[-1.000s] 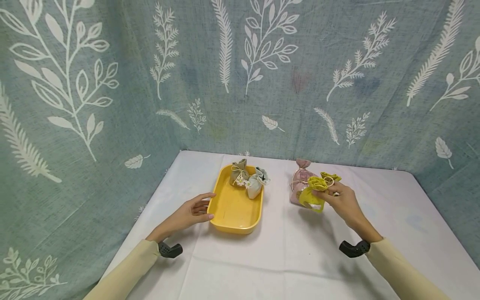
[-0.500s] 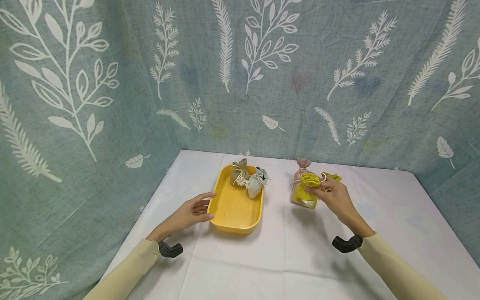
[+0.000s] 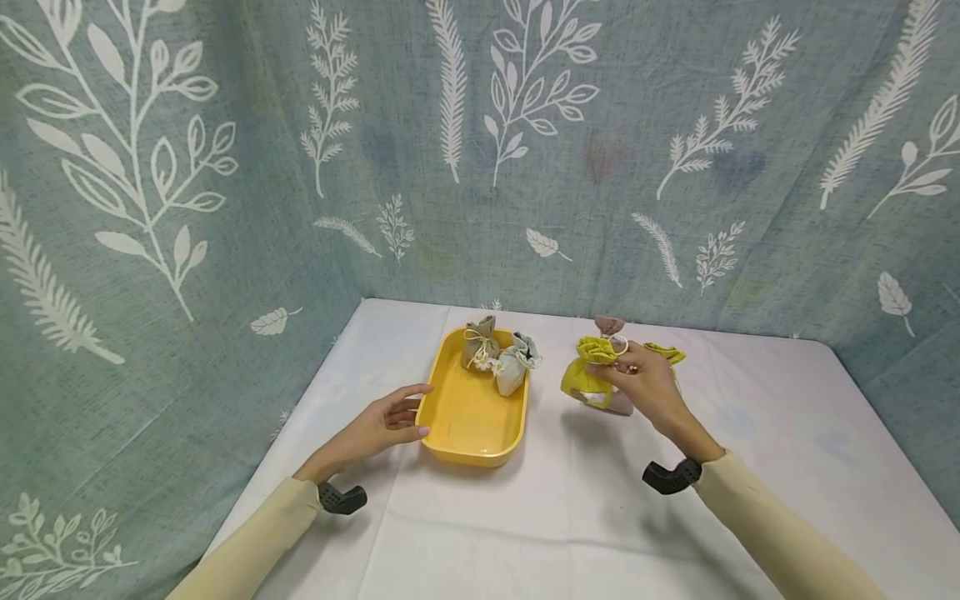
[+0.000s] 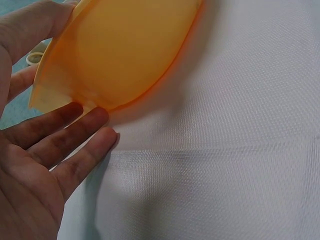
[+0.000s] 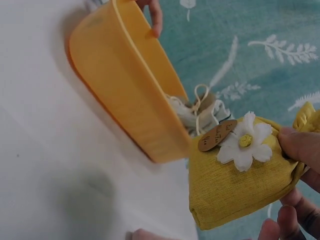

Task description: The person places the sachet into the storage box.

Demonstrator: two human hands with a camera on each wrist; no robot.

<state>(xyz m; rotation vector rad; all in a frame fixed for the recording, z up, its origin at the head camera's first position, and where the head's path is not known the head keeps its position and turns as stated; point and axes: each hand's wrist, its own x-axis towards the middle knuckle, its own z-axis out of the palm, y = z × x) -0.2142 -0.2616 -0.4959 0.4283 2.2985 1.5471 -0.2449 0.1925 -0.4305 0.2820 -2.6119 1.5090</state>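
Observation:
My right hand (image 3: 647, 385) pinches a yellow drawstring pouch (image 3: 588, 379) by its gathered neck, above the tablecloth. In the right wrist view a white flower and a small brown tag show on this pouch's (image 5: 235, 185) front. My left hand (image 3: 386, 425) rests its spread fingers against the left side of a yellow tray (image 3: 468, 460). In the left wrist view the fingertips (image 4: 100, 116) lie along the tray's wall. Inside the tray, at its far end, sit a brown pouch (image 3: 480, 346) and a pale grey pouch (image 3: 512, 371), which leans on the right rim.
Behind my right hand a pink pouch (image 3: 609, 326) stands partly hidden. Another yellow pouch (image 3: 667, 353) shows only its top past the knuckles. A white cloth (image 3: 480, 533) covers the table, and a leaf-patterned curtain (image 3: 450, 167) hangs along the back and left.
My right hand has carried the yellow pouch leftward towards the tray, passing in front of the pink pouch. The left hand and the tray have stayed put.

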